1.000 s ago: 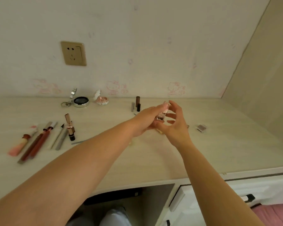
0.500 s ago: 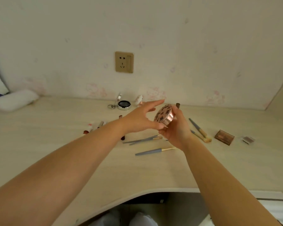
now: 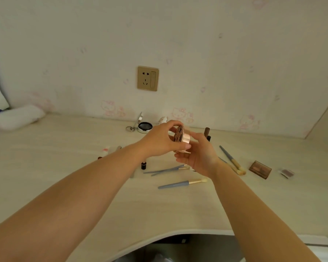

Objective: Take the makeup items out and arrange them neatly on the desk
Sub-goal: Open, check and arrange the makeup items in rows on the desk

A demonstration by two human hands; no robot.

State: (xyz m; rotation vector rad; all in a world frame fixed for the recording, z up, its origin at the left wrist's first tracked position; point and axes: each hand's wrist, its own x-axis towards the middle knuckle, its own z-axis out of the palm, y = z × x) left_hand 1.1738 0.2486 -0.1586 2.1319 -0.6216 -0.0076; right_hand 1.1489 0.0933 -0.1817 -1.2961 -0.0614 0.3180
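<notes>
Above the middle of the desk (image 3: 64, 167) I hold a round rose-gold compact (image 3: 182, 138) with a dark patterned lid, tilted on edge. My left hand (image 3: 159, 140) grips its rim from the left with curled fingers and thumb. My right hand (image 3: 199, 156) cups it from below and the right. Beneath my hands lie several blue-handled brushes (image 3: 180, 183). A brown eyeshadow palette (image 3: 259, 169) and a small grey palette (image 3: 287, 173) lie at the right.
An open black compact with a mirror (image 3: 144, 126) and a key ring stand by the wall. Two brown tubes (image 3: 206, 132) stand behind my right hand. Lipsticks and pencils (image 3: 110, 150) are partly hidden by my left arm. A white pouch (image 3: 15, 118) lies far left. A wall socket (image 3: 147, 78) sits above.
The view has swung left and up. The compact has turned more on edge, and my left fingers have curled further round its rim.
</notes>
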